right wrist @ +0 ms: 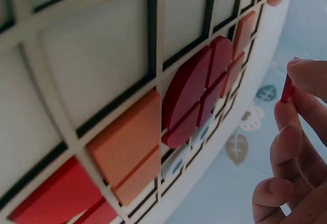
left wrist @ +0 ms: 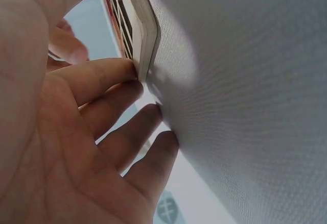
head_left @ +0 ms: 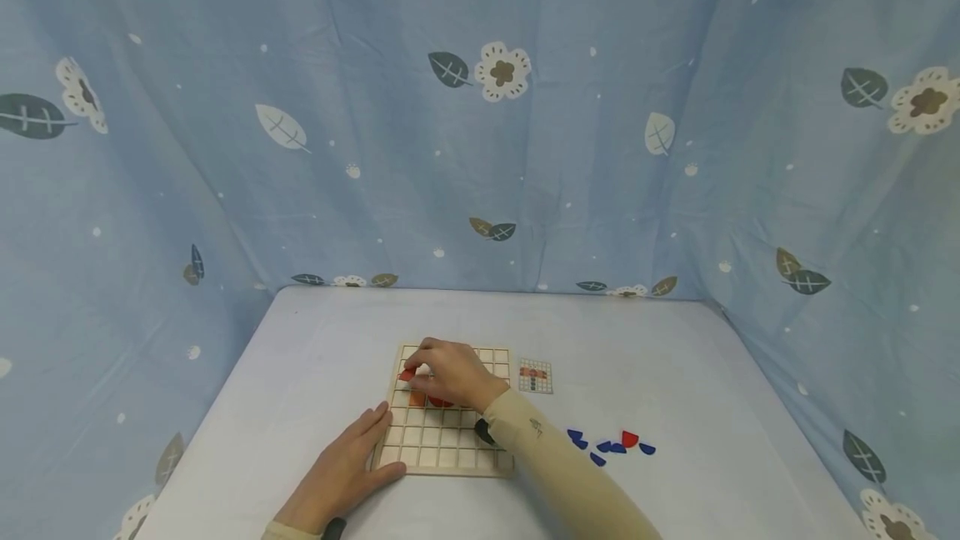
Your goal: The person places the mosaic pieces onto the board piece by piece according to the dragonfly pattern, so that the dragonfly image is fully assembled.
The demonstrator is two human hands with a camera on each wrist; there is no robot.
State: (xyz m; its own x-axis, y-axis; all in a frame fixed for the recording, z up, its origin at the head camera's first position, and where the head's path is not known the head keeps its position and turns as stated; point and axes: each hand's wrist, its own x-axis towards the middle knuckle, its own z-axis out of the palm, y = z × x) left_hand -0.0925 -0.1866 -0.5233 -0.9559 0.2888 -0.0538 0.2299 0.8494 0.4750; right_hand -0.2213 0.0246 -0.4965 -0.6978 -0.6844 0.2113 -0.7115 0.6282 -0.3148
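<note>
My right hand (head_left: 453, 369) is above the upper left part of a wooden grid board (head_left: 442, 436). Between its thumb and fingertip it pinches a small, thin red piece (right wrist: 287, 87). Dark red rounded pieces (right wrist: 189, 91) sit together in a roundish shape in the board's cells. Orange square pieces (right wrist: 127, 152) flank them, with bright red pieces (right wrist: 59, 191) further along. The right hand covers part of this row in the head view. My left hand (head_left: 348, 465) lies at the board's left edge, fingers extended, fingertips against the frame and the thumb by the lower left corner.
A small picture card (head_left: 536, 375) with a gridded pattern lies right of the board. Several blue pieces (head_left: 604, 446) and one red piece (head_left: 629, 438) are scattered on the white table (head_left: 712, 390) beyond the right forearm. Blue patterned curtains (head_left: 420, 157) surround the table.
</note>
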